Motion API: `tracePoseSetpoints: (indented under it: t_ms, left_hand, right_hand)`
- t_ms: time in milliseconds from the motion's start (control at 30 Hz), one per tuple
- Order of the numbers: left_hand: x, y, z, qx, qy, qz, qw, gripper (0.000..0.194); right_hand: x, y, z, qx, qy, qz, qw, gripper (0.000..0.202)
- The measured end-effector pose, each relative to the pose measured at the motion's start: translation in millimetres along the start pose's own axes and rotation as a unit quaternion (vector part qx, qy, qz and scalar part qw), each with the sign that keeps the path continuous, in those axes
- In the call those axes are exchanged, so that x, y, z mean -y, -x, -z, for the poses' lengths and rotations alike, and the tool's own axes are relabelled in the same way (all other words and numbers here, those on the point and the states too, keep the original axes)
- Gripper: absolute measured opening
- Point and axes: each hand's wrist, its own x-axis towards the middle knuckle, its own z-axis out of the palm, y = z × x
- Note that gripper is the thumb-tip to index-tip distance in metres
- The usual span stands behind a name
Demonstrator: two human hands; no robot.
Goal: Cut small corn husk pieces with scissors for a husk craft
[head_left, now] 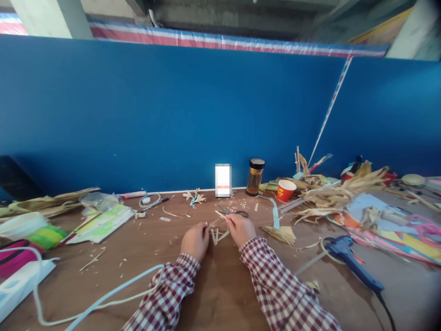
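My left hand (195,242) is closed above the middle of the table, thumb and forefinger pressed together; anything between them is too small to make out. To its right, my right hand (240,229) pinches a short pale strip (220,214) that points up and to the left. Between and just below my hands lie pale folded strips (216,236) in a zigzag shape. Dark-handled scissors (242,214) lie right behind my right hand, partly hidden by it. Small pale scraps are scattered around.
A blue glue gun (356,265) lies at the right, near a dried husk piece (280,233). Behind stand a lidded jar (255,177) and a red paper cup (285,190). Husks (354,188) pile up back right. A white cable (113,302) crosses the left front beside a power strip (25,285).
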Motion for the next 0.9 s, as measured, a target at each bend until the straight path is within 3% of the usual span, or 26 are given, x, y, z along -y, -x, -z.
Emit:
tracePoseSetpoints:
  t_ms: [67,167,233,333,400,600,700,900]
  left_hand:
    - [0.6,-0.8,-0.4,-0.005,0.159,0.085,0.984,0.014]
    - [-3.0,-1.4,-0.9,0.002,0.410,0.218,0.886,0.012]
    - [-6.5,-0.9,-1.0,-0.006,0.507,0.262,0.821,0.016]
    - [-9.2,0.9,-1.1,-0.009,0.568,0.276,0.776,0.025]
    - [-8.3,2.4,-1.7,0.001,0.580,0.258,0.773,0.027]
    - [-0.6,6.4,-5.6,0.062,0.542,0.171,0.820,0.024]
    - [1.5,6.8,-6.5,0.073,0.527,0.159,0.832,0.025]
    - [2.6,7.3,-7.8,0.094,0.506,0.136,0.847,0.026]
  right_hand:
    - [2.5,0.6,1.7,-0.011,-0.014,0.006,1.000,0.022]
    - [9.6,1.4,6.5,-0.030,-0.044,0.027,0.998,0.025]
    - [15.6,2.1,9.7,-0.039,-0.069,0.049,0.996,0.026]
    - [23.4,3.6,11.5,-0.030,-0.089,0.080,0.992,0.027]
    - [26.0,4.7,10.1,-0.002,-0.083,0.088,0.993,0.026]
    - [20.8,4.4,0.7,0.086,-0.067,0.020,0.994,0.033]
    - [18.9,3.6,-0.9,0.098,-0.089,0.024,0.991,0.035]
    - [23.5,3.3,2.7,0.101,-0.135,0.074,0.983,0.018]
